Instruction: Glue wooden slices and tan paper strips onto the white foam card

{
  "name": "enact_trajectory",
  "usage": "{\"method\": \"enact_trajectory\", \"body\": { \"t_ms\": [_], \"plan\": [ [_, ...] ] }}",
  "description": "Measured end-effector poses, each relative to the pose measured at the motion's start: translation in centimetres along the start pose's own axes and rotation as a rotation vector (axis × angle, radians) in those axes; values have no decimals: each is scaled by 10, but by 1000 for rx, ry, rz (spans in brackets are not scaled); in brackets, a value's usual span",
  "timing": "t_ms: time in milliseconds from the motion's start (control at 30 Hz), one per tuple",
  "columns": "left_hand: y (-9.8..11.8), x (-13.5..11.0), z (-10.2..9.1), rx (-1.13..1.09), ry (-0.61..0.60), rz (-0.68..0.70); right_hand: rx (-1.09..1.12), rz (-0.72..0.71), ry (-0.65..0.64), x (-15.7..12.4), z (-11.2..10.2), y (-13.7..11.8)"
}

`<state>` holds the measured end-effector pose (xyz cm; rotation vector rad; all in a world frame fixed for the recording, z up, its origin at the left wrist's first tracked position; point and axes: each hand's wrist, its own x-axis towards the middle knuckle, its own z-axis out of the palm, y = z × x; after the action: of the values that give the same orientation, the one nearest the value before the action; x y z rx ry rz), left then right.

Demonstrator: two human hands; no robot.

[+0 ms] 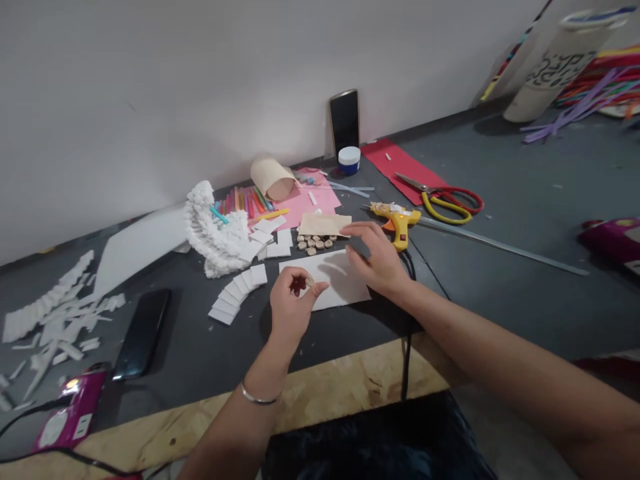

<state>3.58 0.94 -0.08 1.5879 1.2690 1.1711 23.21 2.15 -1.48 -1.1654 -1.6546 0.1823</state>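
Note:
My left hand is curled in a pinch over the left edge of a white sheet, holding a small round wooden piece between thumb and fingertips. My right hand rests on the sheet's far right corner, fingers bent and reaching toward a tan card and a cluster of small wooden discs; what its fingertips hold, if anything, is hidden. A yellow glue gun lies just right of that hand, its black cord running off the table edge.
White foam squares fan out left of the sheet beside a fluffy white paper shape. A black phone lies at left, scissors on red paper and a long metal ruler at right. Another phone leans on the wall.

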Motion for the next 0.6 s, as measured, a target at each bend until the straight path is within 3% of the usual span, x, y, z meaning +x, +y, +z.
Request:
{"method": "enact_trajectory", "body": {
  "t_ms": [600],
  "plan": [
    [-2,0,1,78,-7,41,99,95,-13,0,-6,4]
  ]
}}
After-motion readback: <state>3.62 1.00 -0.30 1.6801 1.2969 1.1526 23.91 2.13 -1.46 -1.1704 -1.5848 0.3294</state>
